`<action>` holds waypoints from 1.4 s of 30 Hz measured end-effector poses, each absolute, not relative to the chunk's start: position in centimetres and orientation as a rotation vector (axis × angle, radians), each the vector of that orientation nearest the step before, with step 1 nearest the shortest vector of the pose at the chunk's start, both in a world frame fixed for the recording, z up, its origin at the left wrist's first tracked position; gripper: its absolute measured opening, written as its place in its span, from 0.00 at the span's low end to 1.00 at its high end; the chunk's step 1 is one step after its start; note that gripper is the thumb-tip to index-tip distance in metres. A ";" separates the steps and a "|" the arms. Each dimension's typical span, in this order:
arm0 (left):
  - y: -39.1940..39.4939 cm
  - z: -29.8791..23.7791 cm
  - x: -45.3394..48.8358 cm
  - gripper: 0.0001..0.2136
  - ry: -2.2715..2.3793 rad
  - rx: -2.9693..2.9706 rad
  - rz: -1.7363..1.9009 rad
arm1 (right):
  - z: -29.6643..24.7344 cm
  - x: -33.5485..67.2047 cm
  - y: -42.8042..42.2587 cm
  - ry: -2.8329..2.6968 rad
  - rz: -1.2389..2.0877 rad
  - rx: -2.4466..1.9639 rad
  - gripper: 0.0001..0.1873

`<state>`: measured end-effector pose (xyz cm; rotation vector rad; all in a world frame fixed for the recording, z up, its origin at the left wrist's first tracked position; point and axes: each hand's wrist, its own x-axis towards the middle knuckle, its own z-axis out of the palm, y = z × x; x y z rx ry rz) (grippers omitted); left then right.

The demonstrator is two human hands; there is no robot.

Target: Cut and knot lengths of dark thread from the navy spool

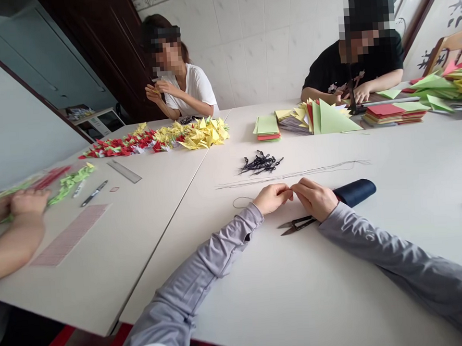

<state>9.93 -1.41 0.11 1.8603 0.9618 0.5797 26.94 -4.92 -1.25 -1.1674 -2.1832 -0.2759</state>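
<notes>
My left hand (272,198) is closed in a pinch, and a thin dark thread (238,198) loops out on its left side. Its fingertips meet those of my right hand (314,196), also pinched, just above the table. Whatever is between the right fingertips is too small to make out. Thread snips (295,225) lie beneath the right hand, their blades pointing left and handles partly hidden. Behind that hand is a dark blue spool of thread (357,192) on its side. Beyond both hands are long thin threads (294,175) and a pile of black knotted cord loops (262,162).
Folded paper pieces (166,138) are heaped at the back left, paper stacks (267,128) at the back right. Two people sit across the table. At left, another person's hand (29,202) is near green paper strips, a pen (94,194) and a ruler (124,171). A table seam (164,226) runs left of me.
</notes>
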 end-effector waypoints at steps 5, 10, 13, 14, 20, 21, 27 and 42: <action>-1.3 -0.1 9.3 0.13 0.919 1.742 0.555 | -1.6 27.2 -4.8 -2.215 -0.278 -1.238 0.16; -1.2 -0.1 8.4 0.16 0.915 1.732 0.523 | -1.8 27.6 -4.6 -2.307 -0.336 -1.315 0.16; -1.2 0.0 8.1 0.17 0.931 1.799 0.507 | -1.7 27.9 -4.6 -2.353 -0.348 -1.349 0.16; -1.2 0.0 8.0 0.17 0.940 1.822 0.503 | -1.7 28.0 -4.6 -2.364 -0.346 -1.359 0.16; -0.8 -0.1 7.1 0.17 0.983 1.893 0.473 | -1.6 29.1 -4.5 -2.391 -0.335 -1.408 0.17; -0.8 -0.1 6.9 0.17 0.987 1.894 0.474 | -1.5 29.2 -4.5 -2.392 -0.341 -1.414 0.17; -0.7 -0.2 5.5 0.18 1.017 1.870 0.484 | -1.4 29.8 -4.7 -2.317 -0.326 -1.499 0.17; -1.3 0.1 5.1 0.16 1.060 1.934 0.479 | -1.6 28.1 -4.4 -2.200 -0.134 -1.211 0.18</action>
